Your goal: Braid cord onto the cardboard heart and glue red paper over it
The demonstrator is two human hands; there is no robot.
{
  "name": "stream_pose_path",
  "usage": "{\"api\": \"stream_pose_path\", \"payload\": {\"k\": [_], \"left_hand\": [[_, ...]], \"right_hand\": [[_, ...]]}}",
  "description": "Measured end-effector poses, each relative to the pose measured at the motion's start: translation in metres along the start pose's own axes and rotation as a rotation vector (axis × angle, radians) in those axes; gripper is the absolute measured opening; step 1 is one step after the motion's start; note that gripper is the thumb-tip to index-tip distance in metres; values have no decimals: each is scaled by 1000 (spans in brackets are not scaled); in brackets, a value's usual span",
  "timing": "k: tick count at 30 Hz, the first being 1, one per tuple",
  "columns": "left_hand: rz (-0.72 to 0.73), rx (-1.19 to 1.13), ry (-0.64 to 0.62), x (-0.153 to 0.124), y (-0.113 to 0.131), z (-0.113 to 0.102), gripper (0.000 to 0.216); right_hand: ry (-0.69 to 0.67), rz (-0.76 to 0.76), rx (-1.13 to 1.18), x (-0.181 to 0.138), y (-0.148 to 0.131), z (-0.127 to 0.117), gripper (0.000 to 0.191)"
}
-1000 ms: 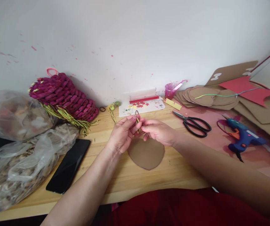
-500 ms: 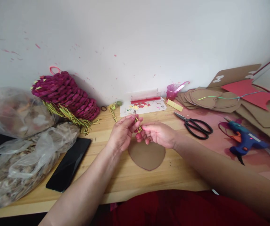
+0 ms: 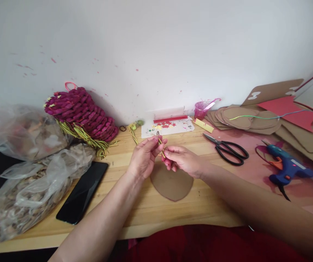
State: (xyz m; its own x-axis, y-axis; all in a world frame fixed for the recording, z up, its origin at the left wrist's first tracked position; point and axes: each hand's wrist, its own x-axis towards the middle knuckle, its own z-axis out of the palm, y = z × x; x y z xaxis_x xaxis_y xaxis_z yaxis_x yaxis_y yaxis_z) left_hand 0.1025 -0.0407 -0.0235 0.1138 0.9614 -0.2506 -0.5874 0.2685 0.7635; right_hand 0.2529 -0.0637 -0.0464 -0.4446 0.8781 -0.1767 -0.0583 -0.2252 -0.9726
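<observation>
My left hand (image 3: 144, 157) and my right hand (image 3: 182, 160) meet above the wooden table (image 3: 156, 211). Both pinch a thin twisted yellow cord (image 3: 160, 145) with a small dark loop at its upper end. The left thumb and forefinger grip it near the top, and the right fingertips hold its lower end. Directly below the hands a brown heart-shaped cardboard piece (image 3: 171, 183) lies flat on the table.
Black scissors (image 3: 227, 148) and a blue glue gun (image 3: 286, 165) lie to the right, with stacked cardboard shapes (image 3: 243, 118) behind. A black phone (image 3: 83, 191), plastic bags (image 3: 27, 189) and a magenta woven pile (image 3: 83, 114) sit left. A sticker sheet (image 3: 167, 125) lies by the wall.
My right hand has slid down the cord toward its lower end while the left keeps its grip near the top. The view has shifted slightly.
</observation>
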Motion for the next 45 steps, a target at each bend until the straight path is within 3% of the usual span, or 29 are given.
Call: {"api": "stream_pose_path", "payload": {"k": [7,10,15,21,24,33,40,45], "left_hand": [[-13,0,6,-1,-3,-1,3],[-18,67,-55,0,-3,-3,12],[25,258,-170,-2,-1,-5,25],[9,393,-242,-5,-1,-6,25],[4,415,-269,-5,-2,-7,26],[-25,374,-243,-5,0,-4,37],[-21,389,-212,-6,0,-3,31],[7,433,-183,-6,1,-3,28]], "right_hand": [[34,-80,-230,1,4,3,31],[101,-162,-323,0,-1,0,26],[122,-291,-239,-3,-16,-6,22],[310,-329,-159,0,-20,-15,26],[342,-348,-167,1,-19,-17,24],[355,-296,-197,-1,-26,-17,24],[400,-480,-384,-2,-21,-17,15],[382,-514,-422,-1,-17,-17,14]]}}
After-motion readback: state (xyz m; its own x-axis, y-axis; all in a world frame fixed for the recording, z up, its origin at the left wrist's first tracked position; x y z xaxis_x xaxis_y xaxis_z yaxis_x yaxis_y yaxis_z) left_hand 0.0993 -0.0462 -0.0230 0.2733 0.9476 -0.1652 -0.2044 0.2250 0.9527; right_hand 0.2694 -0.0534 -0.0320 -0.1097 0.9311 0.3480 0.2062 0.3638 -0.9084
